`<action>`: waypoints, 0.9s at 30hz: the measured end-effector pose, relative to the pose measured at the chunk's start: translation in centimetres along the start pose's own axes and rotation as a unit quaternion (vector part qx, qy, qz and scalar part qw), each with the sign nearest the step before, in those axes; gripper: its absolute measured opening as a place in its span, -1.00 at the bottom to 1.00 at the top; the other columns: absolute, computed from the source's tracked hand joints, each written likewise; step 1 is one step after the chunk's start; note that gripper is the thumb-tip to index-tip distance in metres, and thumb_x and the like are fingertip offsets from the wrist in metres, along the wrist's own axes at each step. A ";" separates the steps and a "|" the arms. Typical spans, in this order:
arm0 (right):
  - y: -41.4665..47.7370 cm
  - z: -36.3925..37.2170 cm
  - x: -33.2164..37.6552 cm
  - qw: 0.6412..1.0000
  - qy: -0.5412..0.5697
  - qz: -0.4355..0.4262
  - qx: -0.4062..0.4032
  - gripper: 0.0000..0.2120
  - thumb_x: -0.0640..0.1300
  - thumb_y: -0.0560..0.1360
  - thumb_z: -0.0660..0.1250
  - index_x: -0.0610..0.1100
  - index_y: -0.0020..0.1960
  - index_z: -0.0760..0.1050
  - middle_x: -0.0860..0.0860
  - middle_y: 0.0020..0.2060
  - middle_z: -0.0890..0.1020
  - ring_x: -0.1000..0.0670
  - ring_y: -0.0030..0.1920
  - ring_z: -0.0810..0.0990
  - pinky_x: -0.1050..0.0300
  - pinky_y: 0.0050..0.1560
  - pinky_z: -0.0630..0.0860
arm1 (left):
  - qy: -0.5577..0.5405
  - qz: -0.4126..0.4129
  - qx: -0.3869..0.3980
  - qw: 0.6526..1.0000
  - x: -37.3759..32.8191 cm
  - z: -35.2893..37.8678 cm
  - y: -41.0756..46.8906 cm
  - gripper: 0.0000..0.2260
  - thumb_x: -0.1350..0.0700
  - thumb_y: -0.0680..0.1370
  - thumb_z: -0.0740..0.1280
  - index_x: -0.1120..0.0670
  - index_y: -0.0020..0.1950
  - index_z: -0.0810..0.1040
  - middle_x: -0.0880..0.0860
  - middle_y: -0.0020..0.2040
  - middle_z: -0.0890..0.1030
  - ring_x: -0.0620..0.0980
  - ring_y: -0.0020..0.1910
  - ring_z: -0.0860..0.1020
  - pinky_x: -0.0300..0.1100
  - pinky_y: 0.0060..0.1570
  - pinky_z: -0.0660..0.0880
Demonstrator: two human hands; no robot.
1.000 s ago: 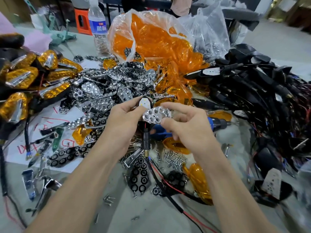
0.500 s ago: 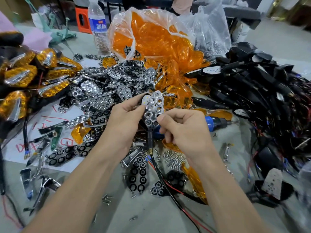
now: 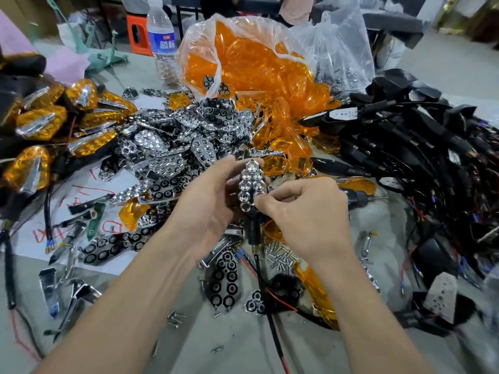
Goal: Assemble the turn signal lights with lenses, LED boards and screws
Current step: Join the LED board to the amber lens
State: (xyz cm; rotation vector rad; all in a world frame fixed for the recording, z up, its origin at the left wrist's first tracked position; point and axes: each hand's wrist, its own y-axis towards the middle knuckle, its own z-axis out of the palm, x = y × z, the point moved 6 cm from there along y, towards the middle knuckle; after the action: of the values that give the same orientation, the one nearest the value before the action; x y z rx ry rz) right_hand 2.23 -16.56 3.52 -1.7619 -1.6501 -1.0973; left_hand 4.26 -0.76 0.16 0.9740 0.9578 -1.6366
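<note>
Two-handed grip: left hand (image 3: 208,203) cradles black plastic housing (image 3: 253,227); right hand (image 3: 307,214) pinches chrome honeycomb reflector (image 3: 249,184), now swung upright into it; orange lens (image 3: 274,166) probably next.

The reflector (image 3: 251,184) is glossy chrome-finished plastic, the lenses (image 3: 256,66) are translucent orange plastic in a clear film bag (image 3: 337,36), and the housings (image 3: 421,147) are matt black.

Bare left hand (image 3: 210,203), bare right hand (image 3: 310,214), bare forearms (image 3: 129,306)
</note>
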 end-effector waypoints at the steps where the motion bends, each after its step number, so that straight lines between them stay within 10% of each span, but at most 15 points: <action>1: -0.1 -0.1 0.0 1.000 0.002 0.005 -0.018 -0.82 0.07 0.37 0.63 0.06 -0.34 0.70 0.24 -0.47 0.63 0.13 -0.39 0.61 0.24 -0.39 0.52 | 0.004 0.006 -0.004 1.000 -0.1 0.1 0.0 -0.65 -0.07 0.62 0.26 0.06 0.26 0.69 0.21 0.15 0.68 0.13 0.08 0.64 0.16 0.19 0.60; 9: 0.0 0.8 -0.3 0.993 0.120 0.000 0.000 -0.80 0.02 0.33 0.65 0.16 -0.19 0.64 0.30 -0.29 0.69 0.22 -0.20 0.68 0.25 -0.13 0.65 | -0.030 0.074 -0.051 0.996 -0.9 0.0 0.0 -0.74 0.20 0.69 0.23 0.12 0.12 0.74 0.21 0.00 0.74 0.13 -0.06 0.70 -0.07 -0.14 0.67; 16: -0.1 3.1 0.1 0.965 0.236 0.016 0.109 -0.77 -0.01 0.41 0.42 0.18 0.04 0.70 0.04 -0.15 0.77 -0.14 -0.08 0.75 -0.32 0.06 0.65 | -0.002 0.109 -0.055 0.992 -1.5 0.2 -0.4 -0.80 0.15 0.65 0.31 0.08 0.14 0.73 0.17 0.01 0.75 0.13 -0.06 0.69 -0.06 -0.09 0.67; 27: -0.1 2.3 0.4 0.942 0.311 0.004 0.122 -0.71 -0.29 0.50 0.52 0.12 -0.06 0.68 0.06 -0.16 0.78 0.08 -0.16 0.70 0.24 -0.19 0.62 | 0.061 0.160 -0.011 0.985 -1.9 0.8 -0.6 -0.62 0.32 0.42 0.36 0.00 0.14 0.72 0.11 0.00 0.73 0.06 0.00 0.65 -0.04 0.08 0.59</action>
State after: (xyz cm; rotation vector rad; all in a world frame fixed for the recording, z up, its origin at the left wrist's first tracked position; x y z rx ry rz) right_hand 2.65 -14.53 2.53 -1.1030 -1.3069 -1.2223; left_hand 3.99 -0.70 2.30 1.1595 0.8480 -1.3083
